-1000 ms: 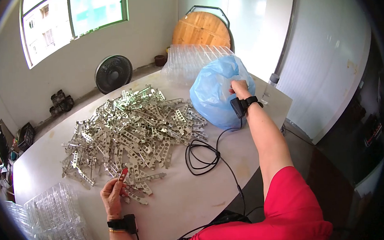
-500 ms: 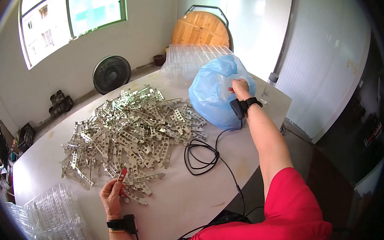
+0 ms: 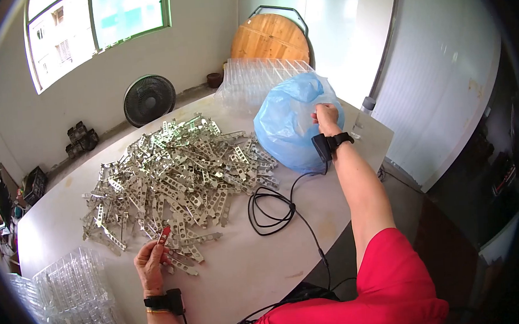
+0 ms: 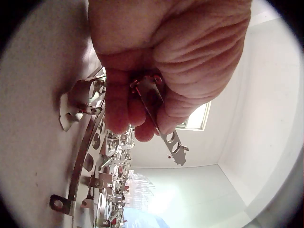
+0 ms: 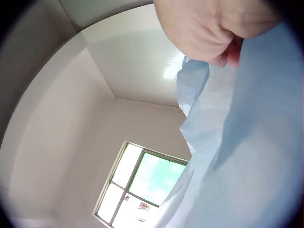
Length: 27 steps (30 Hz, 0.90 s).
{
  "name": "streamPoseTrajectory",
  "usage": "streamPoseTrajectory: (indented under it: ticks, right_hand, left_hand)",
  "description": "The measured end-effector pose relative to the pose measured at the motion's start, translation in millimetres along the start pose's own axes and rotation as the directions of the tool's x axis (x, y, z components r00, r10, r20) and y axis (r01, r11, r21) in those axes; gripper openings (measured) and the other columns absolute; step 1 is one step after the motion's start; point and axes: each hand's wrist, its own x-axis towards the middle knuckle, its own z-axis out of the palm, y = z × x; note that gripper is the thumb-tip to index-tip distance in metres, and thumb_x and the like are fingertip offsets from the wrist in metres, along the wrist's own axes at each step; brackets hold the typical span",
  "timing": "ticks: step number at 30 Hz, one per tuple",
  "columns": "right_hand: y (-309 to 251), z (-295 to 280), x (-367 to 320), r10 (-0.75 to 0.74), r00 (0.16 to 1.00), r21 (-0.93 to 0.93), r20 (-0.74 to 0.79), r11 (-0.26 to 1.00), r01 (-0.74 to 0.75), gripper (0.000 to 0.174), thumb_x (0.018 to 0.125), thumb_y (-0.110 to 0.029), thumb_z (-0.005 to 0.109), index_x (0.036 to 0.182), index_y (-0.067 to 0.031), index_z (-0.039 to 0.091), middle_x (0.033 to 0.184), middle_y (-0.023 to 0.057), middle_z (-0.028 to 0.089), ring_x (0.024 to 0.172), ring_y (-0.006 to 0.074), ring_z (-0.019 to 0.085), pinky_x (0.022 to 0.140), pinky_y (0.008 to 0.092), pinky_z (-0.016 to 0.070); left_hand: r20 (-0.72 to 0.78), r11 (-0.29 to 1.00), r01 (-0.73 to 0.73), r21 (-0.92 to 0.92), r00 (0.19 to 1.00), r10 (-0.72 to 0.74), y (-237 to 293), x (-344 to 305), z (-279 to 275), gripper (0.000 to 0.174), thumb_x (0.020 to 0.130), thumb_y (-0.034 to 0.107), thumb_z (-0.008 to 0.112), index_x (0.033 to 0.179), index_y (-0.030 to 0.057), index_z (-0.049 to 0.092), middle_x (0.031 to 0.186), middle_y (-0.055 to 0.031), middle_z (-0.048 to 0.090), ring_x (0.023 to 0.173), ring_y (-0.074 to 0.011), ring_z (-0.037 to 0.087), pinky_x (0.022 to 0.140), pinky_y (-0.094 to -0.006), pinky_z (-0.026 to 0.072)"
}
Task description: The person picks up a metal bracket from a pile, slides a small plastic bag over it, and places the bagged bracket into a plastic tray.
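Thumb and fingers of my left hand point(image 3: 150, 264) pinch a flat metal strip point(image 4: 172, 141) with round holes. Its upper end looks red in the head view. Just beyond that hand spreads a large heap of similar metal strips point(image 3: 178, 172), several of them close beside the fingers in the left wrist view. My right hand point(image 3: 326, 118) is at the top of a puffed-up blue plastic bag point(image 3: 287, 128), its fingers curled on the film. Folds of the bag hide part of those fingertips in the right wrist view.
Stacked clear plastic trays point(image 3: 78, 289) stand at the table's near left; more clear trays point(image 3: 255, 80) sit behind the bag. A looped black cable point(image 3: 272, 211) lies between heap and right arm. A black fan point(image 3: 149, 101) stands beyond the table point(image 3: 265, 273).
Both hands stay almost where they were, the left on the metal strip and the right at the blue bag. The head view has shifted very slightly.
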Motion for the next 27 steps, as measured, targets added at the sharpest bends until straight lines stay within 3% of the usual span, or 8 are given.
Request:
streamPoseTrajectory:
  ticks: [3, 6, 10, 13, 16, 19, 22, 27]
  right_hand:
    - [-11.0, 3.9, -14.3, -0.014, 1.000, 0.136, -0.015, 0.991, 0.016, 0.027, 0.088, -0.015, 0.061, 0.108, 0.0016, 0.053, 0.095, 0.0106, 0.060, 0.069, 0.0158, 0.060, 0.052, 0.0310, 0.0521]
    - [-17.0, 5.9, -17.9, -0.107, 0.993, 0.069, -0.050, 0.992, 0.110, 0.025, 0.092, -0.016, 0.056, 0.109, 0.0008, 0.050, 0.100, 0.0100, 0.058, 0.081, 0.0160, 0.061, 0.056, 0.0305, 0.0531]
    - [-27.9, 6.5, -24.8, -0.256, 0.961, 0.059, -0.099, 0.963, 0.263, 0.022, 0.095, -0.017, 0.055, 0.108, -0.0001, 0.050, 0.098, 0.0078, 0.058, 0.084, 0.0157, 0.060, 0.060, 0.0289, 0.0536]
    - [-48.4, 8.0, -44.2, -0.346, 0.931, 0.166, -0.113, 0.918, 0.361, 0.022, 0.096, -0.019, 0.056, 0.108, -0.0010, 0.050, 0.101, 0.0081, 0.060, 0.086, 0.0157, 0.061, 0.064, 0.0278, 0.0536]
    - [-78.7, 13.5, -79.6, -0.415, 0.910, 0.297, -0.012, 0.867, 0.400, 0.025, 0.098, -0.022, 0.056, 0.107, -0.0001, 0.049, 0.106, 0.0138, 0.063, 0.083, 0.0186, 0.065, 0.060, 0.0302, 0.0533]
    - [-103.2, 26.1, -121.7, -0.359, 0.922, 0.345, 0.144, 0.892, 0.293, 0.024, 0.100, -0.022, 0.055, 0.107, -0.0007, 0.049, 0.107, 0.0148, 0.067, 0.085, 0.0195, 0.069, 0.060, 0.0280, 0.0541]
    - [-111.1, 46.6, -160.8, -0.369, 0.870, 0.399, 0.326, 0.888, 0.228, 0.020, 0.100, -0.020, 0.057, 0.106, -0.0020, 0.050, 0.101, 0.0138, 0.070, 0.082, 0.0202, 0.071, 0.060, 0.0269, 0.0550]
    - [-95.1, 99.5, -247.4, -0.360, 0.655, 0.345, 0.664, 0.925, 0.158, 0.013, 0.095, -0.015, 0.064, 0.093, -0.0052, 0.054, 0.088, 0.0055, 0.068, 0.069, 0.0127, 0.068, 0.049, 0.0227, 0.0498]
  left_hand:
    - [-0.004, 1.000, 0.000, 0.026, 1.000, 0.000, 4.8, -1.9, 3.1, 0.017, 0.094, 0.012, 0.065, 0.105, -0.0011, 0.069, 0.081, -0.0075, 0.070, 0.058, -0.0095, 0.060, 0.054, -0.0227, 0.0494]
    - [0.000, 0.999, -0.007, 0.041, 1.000, 0.007, 6.8, -2.2, 3.9, 0.017, 0.094, 0.011, 0.064, 0.105, -0.0012, 0.069, 0.080, -0.0070, 0.070, 0.059, -0.0089, 0.059, 0.054, -0.0226, 0.0489]
    - [-0.012, 1.000, -0.004, 0.009, 1.000, 0.004, 7.6, -3.5, 5.2, 0.017, 0.095, 0.011, 0.064, 0.105, -0.0013, 0.069, 0.080, -0.0066, 0.070, 0.059, -0.0085, 0.058, 0.054, -0.0227, 0.0484]
    - [-0.014, 0.999, -0.010, 0.030, 1.000, 0.011, 9.8, -4.5, 5.6, 0.017, 0.095, 0.011, 0.064, 0.104, -0.0015, 0.069, 0.080, -0.0072, 0.070, 0.059, -0.0088, 0.058, 0.054, -0.0231, 0.0485]
    - [-0.030, 0.999, 0.000, -0.042, 1.000, -0.001, 7.0, -2.9, 4.4, 0.017, 0.095, 0.012, 0.064, 0.104, -0.0016, 0.069, 0.080, -0.0078, 0.069, 0.059, -0.0093, 0.059, 0.054, -0.0237, 0.0488]
    - [-0.033, 0.996, 0.016, -0.083, 0.999, -0.019, 5.1, -1.0, -0.1, 0.017, 0.095, 0.012, 0.065, 0.104, -0.0017, 0.068, 0.081, -0.0088, 0.070, 0.060, -0.0101, 0.060, 0.054, -0.0244, 0.0492]
    - [-0.040, 0.992, 0.012, -0.122, 0.999, -0.017, 4.0, -1.4, -1.3, 0.018, 0.094, 0.012, 0.066, 0.104, -0.0017, 0.068, 0.082, -0.0093, 0.070, 0.061, -0.0107, 0.061, 0.054, -0.0244, 0.0492]
    - [0.052, 0.973, 0.037, -0.227, 0.998, -0.026, 9.7, -1.9, 0.0, 0.023, 0.096, 0.018, 0.063, 0.109, -0.0018, 0.067, 0.088, -0.0088, 0.070, 0.070, -0.0138, 0.064, 0.061, -0.0256, 0.0520]
